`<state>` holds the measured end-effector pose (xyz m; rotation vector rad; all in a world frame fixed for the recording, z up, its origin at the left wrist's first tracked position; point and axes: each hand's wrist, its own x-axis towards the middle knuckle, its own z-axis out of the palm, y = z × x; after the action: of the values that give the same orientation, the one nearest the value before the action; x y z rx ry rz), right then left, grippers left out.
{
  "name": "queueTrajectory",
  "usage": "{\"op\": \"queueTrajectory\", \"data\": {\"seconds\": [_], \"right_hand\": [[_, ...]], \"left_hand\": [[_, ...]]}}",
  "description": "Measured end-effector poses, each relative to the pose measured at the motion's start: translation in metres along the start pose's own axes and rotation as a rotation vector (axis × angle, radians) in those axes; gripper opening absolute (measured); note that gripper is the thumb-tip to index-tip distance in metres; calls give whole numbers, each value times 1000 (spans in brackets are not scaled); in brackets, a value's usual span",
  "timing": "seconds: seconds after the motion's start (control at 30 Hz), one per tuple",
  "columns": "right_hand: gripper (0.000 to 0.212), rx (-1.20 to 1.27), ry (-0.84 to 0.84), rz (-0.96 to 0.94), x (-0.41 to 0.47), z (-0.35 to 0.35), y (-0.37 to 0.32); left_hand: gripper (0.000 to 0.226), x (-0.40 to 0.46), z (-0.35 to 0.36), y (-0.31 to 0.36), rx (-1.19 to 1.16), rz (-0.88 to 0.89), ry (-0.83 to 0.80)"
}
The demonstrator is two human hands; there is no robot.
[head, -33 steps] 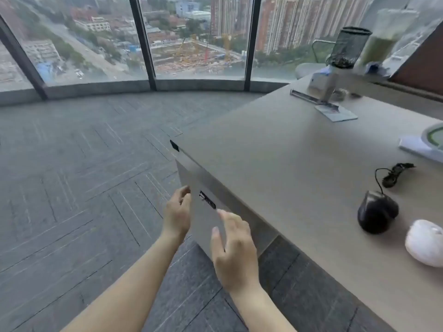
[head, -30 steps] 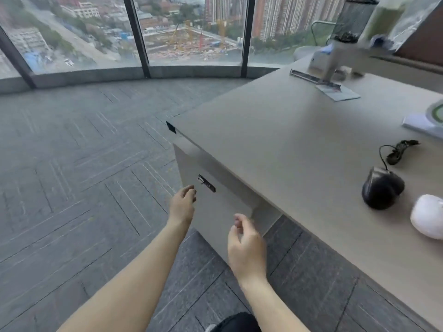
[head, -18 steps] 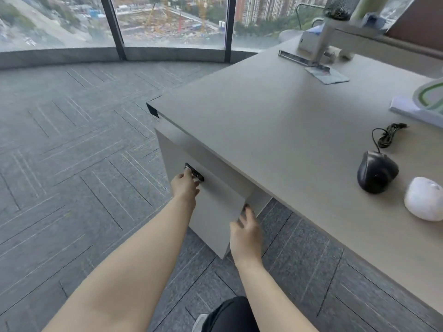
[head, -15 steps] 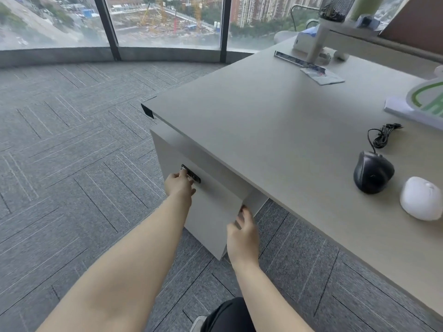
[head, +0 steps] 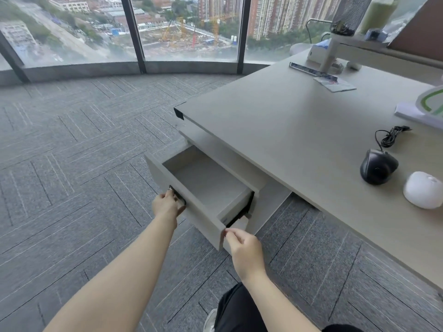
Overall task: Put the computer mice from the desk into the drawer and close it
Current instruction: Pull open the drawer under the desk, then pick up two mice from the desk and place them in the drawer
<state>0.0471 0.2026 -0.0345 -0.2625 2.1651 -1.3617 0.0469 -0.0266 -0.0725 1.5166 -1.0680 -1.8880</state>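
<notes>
We have the drawer open, and the mice wait up on the desk.

Closest to us, our right hand (head: 245, 248) pinches the near corner of the drawer (head: 206, 188) front with curled fingers, and our left hand (head: 166, 206) is closed around the dark handle (head: 177, 195). The drawer looks empty inside. Farther off on the desk (head: 287, 144), well apart from both hands, sit the black mouse (head: 378, 166) with its bundled cord (head: 392, 135) and the white mouse (head: 423, 192) just beside it. If we pull too hard, the drawer might slide out too far and sag or drop. If we grab the black mouse quickly, its cord could drag and snag on the desk edge or get shut in the drawer.
</notes>
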Motion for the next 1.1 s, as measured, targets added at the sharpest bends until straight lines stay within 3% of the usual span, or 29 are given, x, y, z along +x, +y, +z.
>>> {"op": "queueTrajectory", "data": {"seconds": [0.17, 0.37, 0.5, 0.63, 0.7, 0.77, 0.83, 0.93, 1.1], "right_hand": [[49, -33, -187, -68, -30, 37, 14], [29, -50, -378, -58, -61, 72, 15], [51, -66, -433, -78, -71, 92, 19], [46, -103, -456, -85, -83, 99, 20], [41, -110, -450, -105, -89, 94, 14], [34, -120, -385, -159, -92, 80, 3], [26, -124, -273, -227, -89, 55, -14], [23, -75, 0, -364, -83, -5, -43], [25, -113, 548, -540, -71, -137, -75]], "left_hand": [[24, -10, -79, -2, -44, -3, 40], [26, -21, -147, -2, -40, 23, 58], [32, -22, -177, -5, -41, 41, 73], [35, -30, -192, -5, 0, 22, 71], [36, -44, -195, 2, 136, 37, 162], [40, -58, -190, 16, 395, 209, 317], [39, -84, -169, 33, 529, 517, 298], [31, -130, -101, 55, 543, 816, 56], [25, -207, 44, 53, 591, 949, -417]]}}
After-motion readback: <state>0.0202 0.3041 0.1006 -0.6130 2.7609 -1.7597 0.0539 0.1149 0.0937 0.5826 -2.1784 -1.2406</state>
